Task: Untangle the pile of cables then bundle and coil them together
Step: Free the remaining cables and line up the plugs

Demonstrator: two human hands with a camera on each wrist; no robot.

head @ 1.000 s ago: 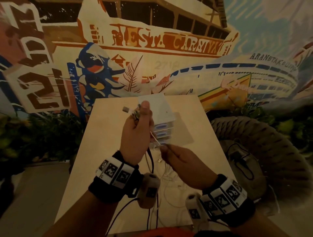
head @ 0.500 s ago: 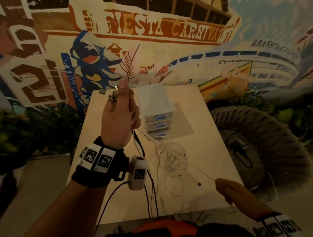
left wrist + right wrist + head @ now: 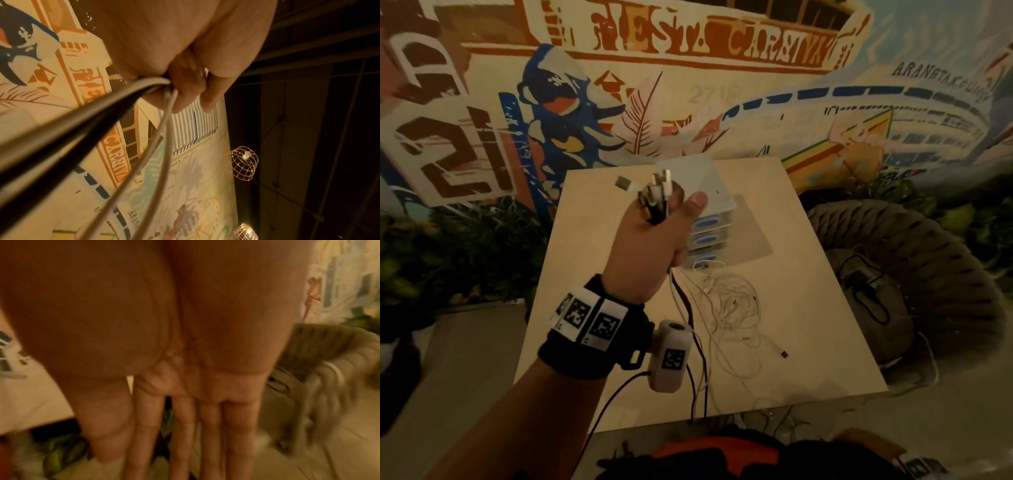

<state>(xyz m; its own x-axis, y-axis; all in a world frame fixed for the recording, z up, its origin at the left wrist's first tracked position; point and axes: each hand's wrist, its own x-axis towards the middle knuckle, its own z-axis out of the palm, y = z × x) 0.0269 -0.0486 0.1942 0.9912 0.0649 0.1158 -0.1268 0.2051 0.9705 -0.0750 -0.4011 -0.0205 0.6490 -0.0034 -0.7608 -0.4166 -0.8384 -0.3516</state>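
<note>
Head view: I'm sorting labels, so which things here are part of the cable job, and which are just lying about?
Part of the job:
left hand, gripping the cable ends
white cable tangle on the table
loose plug
right hand, open

Lying about:
drawer box
woven chair
plants

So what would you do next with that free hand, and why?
Probably reach the right hand, open and holding nothing, back to the loose white tangle on the table and draw out another strand. The left hand already grips several cable ends upright, but the white loops below it look knotted.
</note>
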